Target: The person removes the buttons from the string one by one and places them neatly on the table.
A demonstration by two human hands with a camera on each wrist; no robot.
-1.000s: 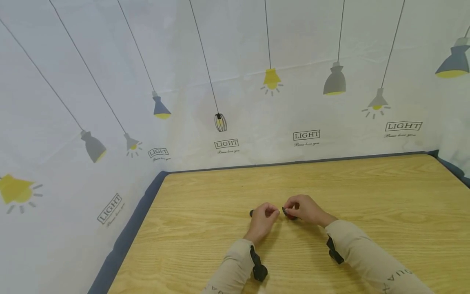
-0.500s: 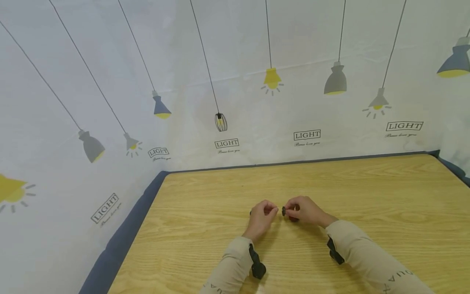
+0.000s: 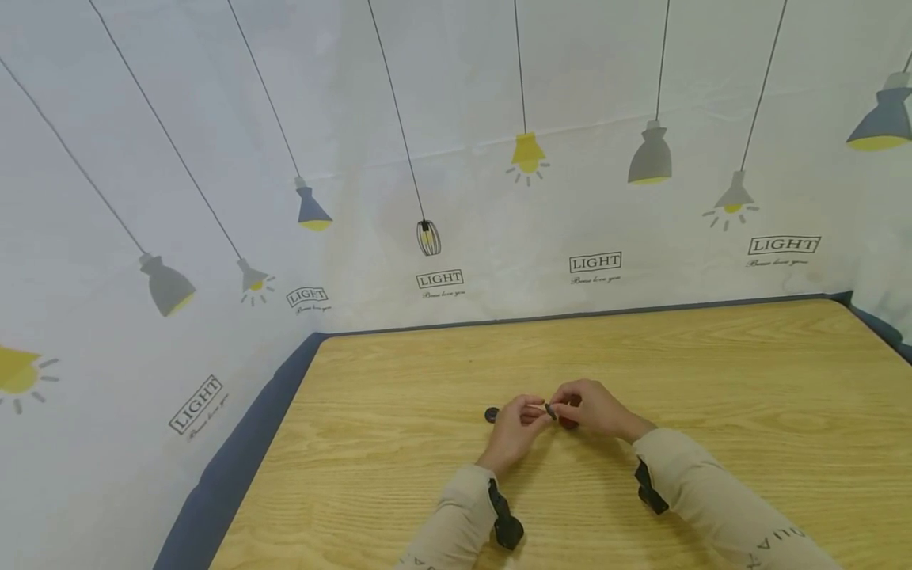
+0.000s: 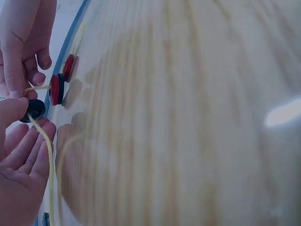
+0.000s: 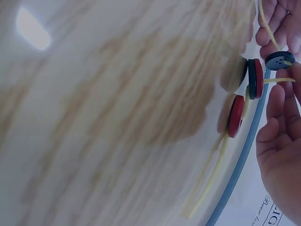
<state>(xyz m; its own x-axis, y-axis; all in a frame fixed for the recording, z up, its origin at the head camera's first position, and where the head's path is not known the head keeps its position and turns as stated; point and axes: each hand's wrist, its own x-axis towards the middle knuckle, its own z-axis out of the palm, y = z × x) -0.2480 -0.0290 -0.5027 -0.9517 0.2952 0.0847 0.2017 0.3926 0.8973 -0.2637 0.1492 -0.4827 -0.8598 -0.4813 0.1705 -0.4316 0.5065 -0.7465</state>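
Note:
In the head view both hands meet over the table around a small black button point(image 3: 551, 412). My right hand point(image 3: 591, 408) pinches it, and the thumb of my left hand point(image 3: 516, 431) lies on its edge with the fingers below. Close up in the left wrist view, a yellow string point(image 4: 49, 155) runs through the black button point(image 4: 35, 110) and hangs down past my left fingers. Beside the hands, a red button and a black one point(image 5: 255, 79) stand face to face on the string. Another red button point(image 5: 236, 117) is threaded behind them, with two string tails beyond it.
Left of my left hand, another round black button point(image 3: 492, 414) lies on the wood-grain table point(image 3: 399, 491). Behind the table hangs a white curtain point(image 3: 484, 190) printed with lamps. Dark wrist cameras point(image 3: 507, 526) sit at the cuffs.
My left hand has moved right to the black button, closing the gap between the hands. The black button on the table at left shows more now. My right hand has hardly moved.

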